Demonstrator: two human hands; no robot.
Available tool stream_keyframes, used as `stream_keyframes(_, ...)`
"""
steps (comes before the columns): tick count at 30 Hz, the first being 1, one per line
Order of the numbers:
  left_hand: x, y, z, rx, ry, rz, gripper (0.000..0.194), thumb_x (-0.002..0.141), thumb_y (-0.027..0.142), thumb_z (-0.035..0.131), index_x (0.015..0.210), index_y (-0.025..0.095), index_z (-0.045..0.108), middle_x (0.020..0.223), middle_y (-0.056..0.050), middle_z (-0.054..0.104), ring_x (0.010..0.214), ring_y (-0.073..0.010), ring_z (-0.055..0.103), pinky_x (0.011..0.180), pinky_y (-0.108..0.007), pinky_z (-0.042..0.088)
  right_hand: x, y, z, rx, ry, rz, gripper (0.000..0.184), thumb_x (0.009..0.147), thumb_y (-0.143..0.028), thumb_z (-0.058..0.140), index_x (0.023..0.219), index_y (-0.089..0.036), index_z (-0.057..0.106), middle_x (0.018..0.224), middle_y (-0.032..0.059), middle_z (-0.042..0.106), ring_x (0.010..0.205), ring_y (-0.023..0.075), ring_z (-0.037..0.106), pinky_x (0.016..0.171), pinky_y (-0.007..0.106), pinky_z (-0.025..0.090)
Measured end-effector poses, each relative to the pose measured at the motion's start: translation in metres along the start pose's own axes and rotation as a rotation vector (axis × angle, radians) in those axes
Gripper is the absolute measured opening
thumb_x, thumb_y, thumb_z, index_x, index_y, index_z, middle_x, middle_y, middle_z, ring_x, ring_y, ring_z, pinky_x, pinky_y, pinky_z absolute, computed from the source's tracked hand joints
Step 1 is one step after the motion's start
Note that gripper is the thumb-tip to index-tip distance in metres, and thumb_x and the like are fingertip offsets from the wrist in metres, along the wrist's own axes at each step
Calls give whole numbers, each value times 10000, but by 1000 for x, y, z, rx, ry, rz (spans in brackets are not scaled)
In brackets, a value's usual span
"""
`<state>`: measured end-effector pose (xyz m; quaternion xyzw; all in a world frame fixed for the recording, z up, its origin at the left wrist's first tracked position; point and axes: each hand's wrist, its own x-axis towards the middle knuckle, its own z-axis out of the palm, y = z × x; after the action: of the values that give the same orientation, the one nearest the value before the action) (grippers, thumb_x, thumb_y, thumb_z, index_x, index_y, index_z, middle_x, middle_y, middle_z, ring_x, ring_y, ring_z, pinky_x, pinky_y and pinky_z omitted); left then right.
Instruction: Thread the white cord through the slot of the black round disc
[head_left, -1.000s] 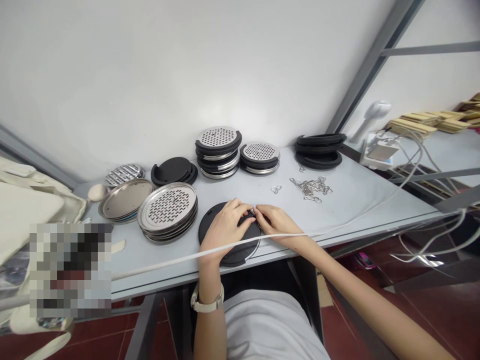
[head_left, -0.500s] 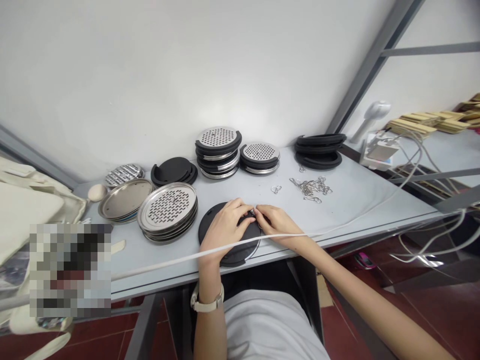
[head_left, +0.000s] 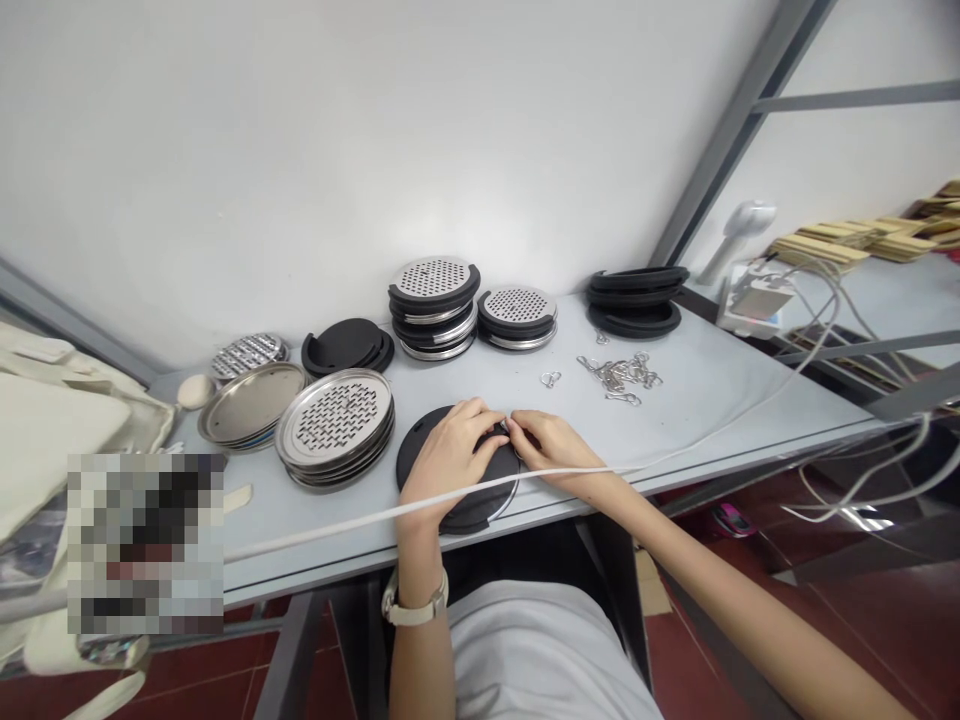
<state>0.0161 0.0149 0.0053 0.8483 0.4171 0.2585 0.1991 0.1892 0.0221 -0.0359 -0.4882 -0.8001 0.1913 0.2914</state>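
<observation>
A black round disc (head_left: pixel 480 500) with a silvery rim showing at its lower right lies at the table's front edge. My left hand (head_left: pixel 448 452) rests over it, thumb and fingers closed at its upper right edge. Against that same edge, my right hand (head_left: pixel 551 442) pinches a small metal clip (head_left: pixel 505 426), mostly hidden by the fingertips. Beyond my right hand are a loose wire clip (head_left: pixel 551 379) and a pile of metal clips (head_left: pixel 621 375). To the left stands a stack of round metal grater plates (head_left: pixel 334 420).
A white cable (head_left: pixel 442 497) crosses in front of my hands. Along the wall stand black-rimmed grater stacks (head_left: pixel 433 310) (head_left: pixel 517 315), black discs (head_left: pixel 345 345) and black rings (head_left: pixel 636 300). Plain metal plates (head_left: pixel 251 400) sit at left. A shelf post (head_left: pixel 739 140) rises at right.
The view has shifted very slightly. Both hands keep nearly the same place and grip at the disc's upper right edge.
</observation>
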Motion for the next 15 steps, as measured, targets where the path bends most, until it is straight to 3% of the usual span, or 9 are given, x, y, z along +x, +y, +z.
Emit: stream_keyframes(15, 0, -2, 1, -47, -2, -14, 182, 896, 188, 523, 1056, 214, 604, 935, -23, 551, 896, -175, 533, 831, -309, 441, 1, 1, -1, 42, -13, 6, 293, 946, -276, 344, 723, -175, 506, 657, 8, 548, 569, 112, 468, 575, 228, 343)
